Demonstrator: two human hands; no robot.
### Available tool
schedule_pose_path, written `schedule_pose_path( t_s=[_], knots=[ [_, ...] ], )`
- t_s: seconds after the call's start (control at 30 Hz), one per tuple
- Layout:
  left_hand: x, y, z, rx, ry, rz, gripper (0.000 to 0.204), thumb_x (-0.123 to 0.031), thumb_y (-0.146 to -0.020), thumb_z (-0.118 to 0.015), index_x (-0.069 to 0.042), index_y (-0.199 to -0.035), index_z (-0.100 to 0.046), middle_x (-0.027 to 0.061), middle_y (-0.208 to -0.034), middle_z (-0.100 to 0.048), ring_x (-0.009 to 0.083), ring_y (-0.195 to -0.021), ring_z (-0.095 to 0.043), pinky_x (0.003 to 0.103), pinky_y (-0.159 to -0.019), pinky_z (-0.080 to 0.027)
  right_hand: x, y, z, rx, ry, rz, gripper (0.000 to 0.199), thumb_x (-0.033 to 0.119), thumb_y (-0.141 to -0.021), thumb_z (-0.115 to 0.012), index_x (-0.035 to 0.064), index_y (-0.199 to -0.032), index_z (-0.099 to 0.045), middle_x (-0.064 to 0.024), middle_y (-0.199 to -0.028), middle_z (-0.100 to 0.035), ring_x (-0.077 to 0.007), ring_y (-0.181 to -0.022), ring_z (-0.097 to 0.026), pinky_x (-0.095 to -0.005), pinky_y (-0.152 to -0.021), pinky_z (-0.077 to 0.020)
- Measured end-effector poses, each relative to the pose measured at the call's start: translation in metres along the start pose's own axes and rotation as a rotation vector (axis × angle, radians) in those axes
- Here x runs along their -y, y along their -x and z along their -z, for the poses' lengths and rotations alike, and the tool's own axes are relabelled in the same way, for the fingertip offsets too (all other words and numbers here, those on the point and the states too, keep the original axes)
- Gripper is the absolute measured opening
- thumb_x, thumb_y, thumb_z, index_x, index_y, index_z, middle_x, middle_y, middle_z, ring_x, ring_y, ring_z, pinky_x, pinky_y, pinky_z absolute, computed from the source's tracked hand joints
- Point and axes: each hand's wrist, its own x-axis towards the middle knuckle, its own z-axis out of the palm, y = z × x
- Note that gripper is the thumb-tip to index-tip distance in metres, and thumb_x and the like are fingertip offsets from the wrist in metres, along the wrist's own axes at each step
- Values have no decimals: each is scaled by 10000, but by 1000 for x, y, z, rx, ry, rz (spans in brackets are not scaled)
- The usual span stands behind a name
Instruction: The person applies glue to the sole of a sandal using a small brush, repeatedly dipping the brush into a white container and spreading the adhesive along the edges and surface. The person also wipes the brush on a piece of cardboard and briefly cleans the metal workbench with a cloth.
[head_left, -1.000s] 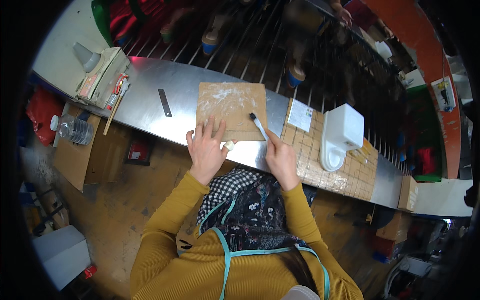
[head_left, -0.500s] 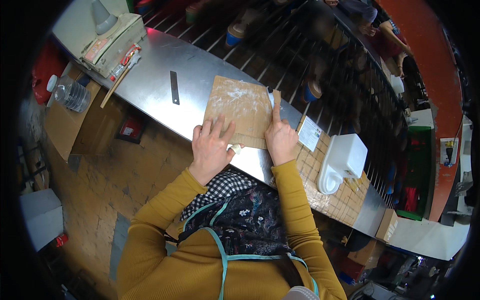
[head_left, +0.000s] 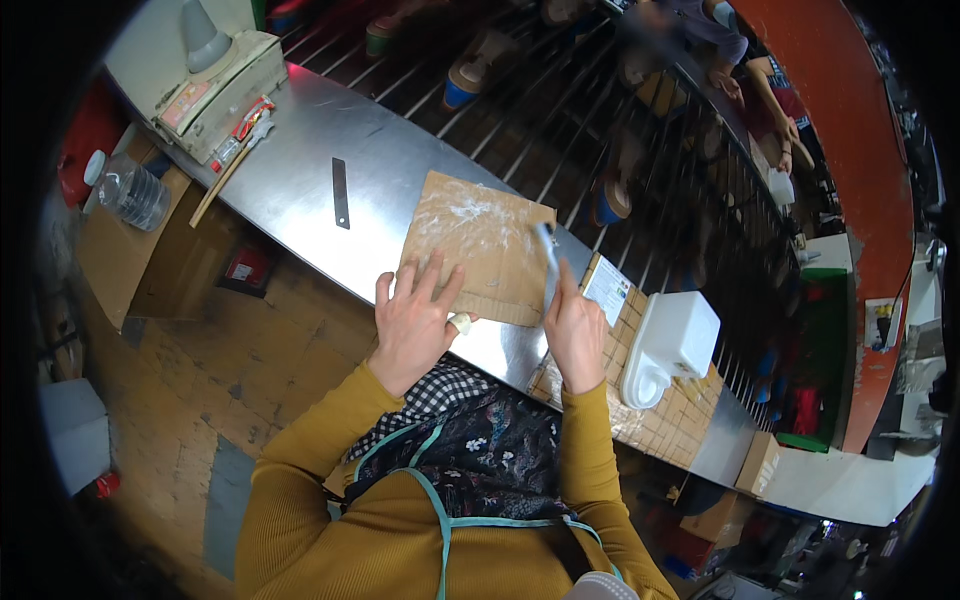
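Note:
A brown cardboard sheet smeared with white lies on the long metal counter. My left hand presses flat on its near left corner, fingers spread, with a small pale piece under the thumb. My right hand rests at the sheet's right edge and grips a thin pale tool that points up across the cardboard.
A dark flat metal strip lies left of the sheet. A beige machine stands at the counter's far left, a plastic bottle below it. A white jug sits on a gridded board at right. Another person's hands are far back.
The view has swung and come closer. My right hand has slid down the cardboard's right edge with the tool; my left hand stays pressed on the near corner.

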Motion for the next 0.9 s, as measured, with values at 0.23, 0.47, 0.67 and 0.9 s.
schedule_pose_path(
  t_s=[0.23, 0.47, 0.67, 0.9],
  knots=[
    [-1, 0, 1, 19, 51, 54, 554, -472, -787, -690, -121, -1214, -661, 138, -1348, -538, 307, -1154, -496, 440, -906, -320, 10, -22, -43, -158, 259, 88, 637, 53, -767, -566, 18, -1391, -444, -155, -537, -611, -285, -448, -621, -384, -427, -488],
    [2, 4, 2, 16, 85, 73, 555, -481, -765, -712, -134, -1197, -677, 107, -1332, -556, 295, -1134, -501, 420, -896, -315, 13, 12, -36, -63, 337, 103, 759, 59, -714, -605, -16, -1435, -380, -67, -499, -579, -190, -398, -586, -334, -359, -436],
    [2, 1, 2, 12, 87, 63, 552, -473, -762, -716, -135, -1196, -677, 105, -1336, -552, 293, -1140, -496, 417, -882, -314, 16, 61, -27, -2, 435, 126, 822, 56, -691, -604, -24, -1464, -335, -9, -485, -538, -134, -368, -536, -301, -342, -404],
    [-3, 4, -2, 10, 63, 59, 523, -442, -791, -699, -166, -1233, -655, 137, -1387, -498, 318, -1183, -462, 457, -888, -285, -21, 23, 38, 172, 713, 413, 655, 63, -754, -556, 140, -1402, -496, -9, -516, -494, -146, -421, -459, -323, -462, -416]
  ],
)
